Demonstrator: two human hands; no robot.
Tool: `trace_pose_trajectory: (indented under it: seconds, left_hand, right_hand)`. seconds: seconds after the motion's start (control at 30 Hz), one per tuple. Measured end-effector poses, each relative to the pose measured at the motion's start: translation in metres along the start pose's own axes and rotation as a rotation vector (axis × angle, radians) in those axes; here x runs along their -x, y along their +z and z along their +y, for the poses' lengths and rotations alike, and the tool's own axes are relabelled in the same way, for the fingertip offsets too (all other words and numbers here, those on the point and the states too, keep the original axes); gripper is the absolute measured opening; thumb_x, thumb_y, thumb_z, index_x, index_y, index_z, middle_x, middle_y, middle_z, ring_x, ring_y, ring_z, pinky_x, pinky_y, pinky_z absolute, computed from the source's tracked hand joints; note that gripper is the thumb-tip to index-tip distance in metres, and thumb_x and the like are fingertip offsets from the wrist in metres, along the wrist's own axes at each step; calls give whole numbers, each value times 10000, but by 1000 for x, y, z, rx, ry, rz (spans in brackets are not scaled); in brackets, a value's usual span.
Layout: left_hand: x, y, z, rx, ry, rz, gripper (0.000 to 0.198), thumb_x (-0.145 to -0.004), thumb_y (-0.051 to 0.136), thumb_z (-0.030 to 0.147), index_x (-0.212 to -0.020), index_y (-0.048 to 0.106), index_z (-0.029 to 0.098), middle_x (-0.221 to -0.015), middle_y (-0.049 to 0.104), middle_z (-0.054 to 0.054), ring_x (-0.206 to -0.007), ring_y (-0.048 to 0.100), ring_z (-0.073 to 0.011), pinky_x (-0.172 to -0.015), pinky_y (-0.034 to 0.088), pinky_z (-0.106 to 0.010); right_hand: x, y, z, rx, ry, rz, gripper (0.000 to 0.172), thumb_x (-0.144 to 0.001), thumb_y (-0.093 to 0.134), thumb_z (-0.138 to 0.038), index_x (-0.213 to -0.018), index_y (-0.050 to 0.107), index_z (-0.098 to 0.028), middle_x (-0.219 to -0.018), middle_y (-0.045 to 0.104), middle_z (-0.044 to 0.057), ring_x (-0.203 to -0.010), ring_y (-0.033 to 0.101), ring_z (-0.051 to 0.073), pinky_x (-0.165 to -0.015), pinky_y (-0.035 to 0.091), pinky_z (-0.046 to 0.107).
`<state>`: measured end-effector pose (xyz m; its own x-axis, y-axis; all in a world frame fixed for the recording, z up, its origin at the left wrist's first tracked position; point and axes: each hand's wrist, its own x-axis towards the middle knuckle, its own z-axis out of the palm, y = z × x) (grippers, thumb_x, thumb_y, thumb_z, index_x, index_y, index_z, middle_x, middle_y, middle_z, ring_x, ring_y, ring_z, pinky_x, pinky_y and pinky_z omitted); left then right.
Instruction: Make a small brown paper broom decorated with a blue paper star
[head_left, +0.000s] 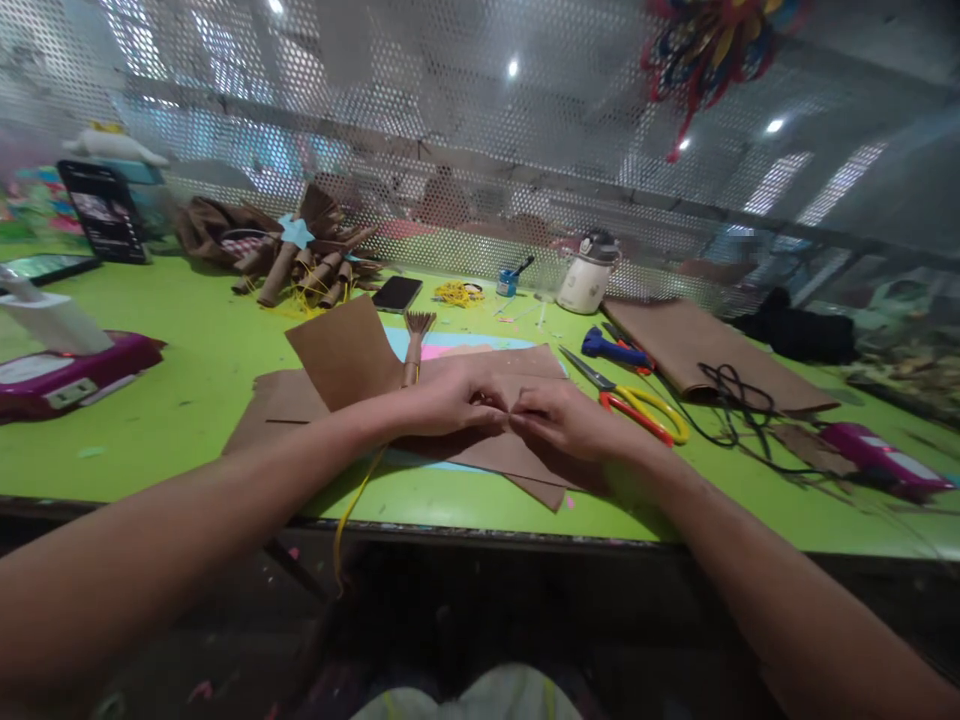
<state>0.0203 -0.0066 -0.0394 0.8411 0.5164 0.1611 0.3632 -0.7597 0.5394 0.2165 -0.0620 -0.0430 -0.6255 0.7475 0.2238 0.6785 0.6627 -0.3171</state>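
Observation:
My left hand [454, 400] and my right hand [555, 415] meet fingertip to fingertip over brown paper sheets [517, 372]. Both are closed in a pinch; whatever lies between the fingers is too small or hidden to make out. Behind my left wrist a small rolled brown-paper broom shape [412, 350] with a fringed end lies on the sheets. Beside it, a loose piece of brown paper [346, 352] stands tilted up. Yellow string [352, 508] runs from under my left forearm over the table's front edge.
Scissors [637, 400] with yellow and red-orange handles lie right of my hands, near a blue-handled tool [615, 350]. Folded brown paper [712, 345], a black cord [739, 415] and a white jug [589, 275] stand farther off. Finished paper bundles [315, 260] and a phone [397, 293] lie behind.

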Motion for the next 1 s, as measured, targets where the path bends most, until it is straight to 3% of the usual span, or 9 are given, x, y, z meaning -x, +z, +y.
trace_pose_trajectory:
  seconds: [0.23,0.5,1.0]
  left_hand:
    - [-1,6,-4,-1,-94,62,252,-763,530,335,-744,686,137,-705,636,-31,-675,535,-133,-608,367,-223]
    - [-2,9,-8,-4,-55,51,176,-732,557,276,-767,676,151,-701,637,-20,-657,535,-122,-603,371,-217]
    - [1,5,-1,-187,-16,27,149,-758,519,272,-768,609,154,-741,606,-32,-658,502,-139,-581,344,-239]
  right_hand:
    - [4,5,9,-12,14,98,153,-815,547,-229,-863,677,-164,-773,619,45,-687,537,128,-630,393,243]
    - [7,8,16,-59,13,90,137,-806,547,-187,-826,683,-179,-767,624,34,-668,542,119,-621,407,238]
    - [6,7,-4,241,-18,74,164,-850,460,-160,-796,614,-141,-827,574,64,-772,492,142,-692,360,262]
